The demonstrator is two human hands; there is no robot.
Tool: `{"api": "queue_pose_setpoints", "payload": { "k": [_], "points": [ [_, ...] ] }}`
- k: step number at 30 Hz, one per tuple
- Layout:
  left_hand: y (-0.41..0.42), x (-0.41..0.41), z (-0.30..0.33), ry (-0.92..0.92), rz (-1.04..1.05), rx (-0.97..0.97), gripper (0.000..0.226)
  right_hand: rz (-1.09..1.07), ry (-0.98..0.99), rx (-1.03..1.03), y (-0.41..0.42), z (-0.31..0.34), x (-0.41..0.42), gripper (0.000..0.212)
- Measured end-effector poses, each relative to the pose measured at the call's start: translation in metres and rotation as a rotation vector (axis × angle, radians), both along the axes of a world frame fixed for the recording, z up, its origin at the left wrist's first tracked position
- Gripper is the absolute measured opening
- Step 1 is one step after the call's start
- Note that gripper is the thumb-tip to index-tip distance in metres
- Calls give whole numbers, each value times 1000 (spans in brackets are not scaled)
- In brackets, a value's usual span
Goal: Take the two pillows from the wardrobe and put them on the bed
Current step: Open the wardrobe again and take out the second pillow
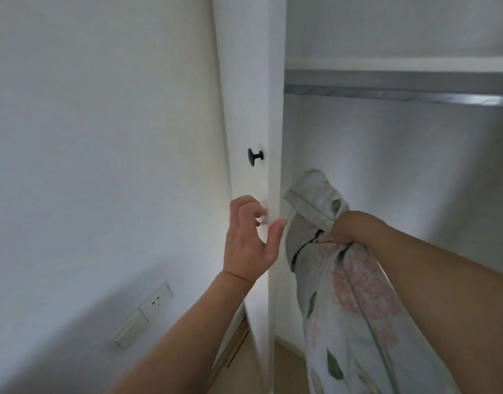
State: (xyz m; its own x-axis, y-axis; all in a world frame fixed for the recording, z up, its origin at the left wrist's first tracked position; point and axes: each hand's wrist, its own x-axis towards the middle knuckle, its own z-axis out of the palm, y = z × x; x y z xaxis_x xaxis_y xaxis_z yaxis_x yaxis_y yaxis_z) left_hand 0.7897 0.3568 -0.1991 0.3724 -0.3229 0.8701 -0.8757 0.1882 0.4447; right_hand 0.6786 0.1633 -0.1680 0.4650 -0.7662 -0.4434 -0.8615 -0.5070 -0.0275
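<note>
A floral pillow (349,297) with pink flowers and green leaves on a pale case hangs in front of the open wardrobe (386,155). My right hand (348,227) grips it by a bunched upper corner, and the rest droops down past the bottom of the view. My left hand (251,240) is at the edge of the white wardrobe door (250,109), fingers loosely curled against it and thumb out toward the door's edge, below the black knob (255,157). No second pillow and no bed are in view.
The wardrobe interior shows a white shelf (398,64) with a grey hanging rail (398,93) under it. A white wall (102,137) at the left carries a socket and switch plate (143,314). Wooden floor shows at the wardrobe's foot.
</note>
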Motion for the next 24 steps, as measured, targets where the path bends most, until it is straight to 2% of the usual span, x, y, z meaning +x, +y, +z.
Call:
{"api": "queue_pose_setpoints", "payload": {
  "k": [5,7,10,18,20,22,24],
  "points": [
    [-56,-13,3,79,-33,115,82,-114,-55,0,-26,2,-35,64],
    [-77,-16,10,173,-58,225,105,-152,-51,-4,-35,3,-49,71],
    [-111,-18,21,267,-103,378,125,-209,-50,6,-50,4,-66,83],
    [-178,-28,22,343,-39,508,135,-336,-48,11,-81,12,-84,95],
    [-190,-30,23,358,-14,519,136,-380,-59,-2,-87,13,-88,86],
    [-201,-31,24,375,-2,527,136,-409,-74,-21,-90,14,-93,68],
    [-211,-34,27,385,13,531,135,-416,-79,-43,-92,15,-96,61]
  ]
}}
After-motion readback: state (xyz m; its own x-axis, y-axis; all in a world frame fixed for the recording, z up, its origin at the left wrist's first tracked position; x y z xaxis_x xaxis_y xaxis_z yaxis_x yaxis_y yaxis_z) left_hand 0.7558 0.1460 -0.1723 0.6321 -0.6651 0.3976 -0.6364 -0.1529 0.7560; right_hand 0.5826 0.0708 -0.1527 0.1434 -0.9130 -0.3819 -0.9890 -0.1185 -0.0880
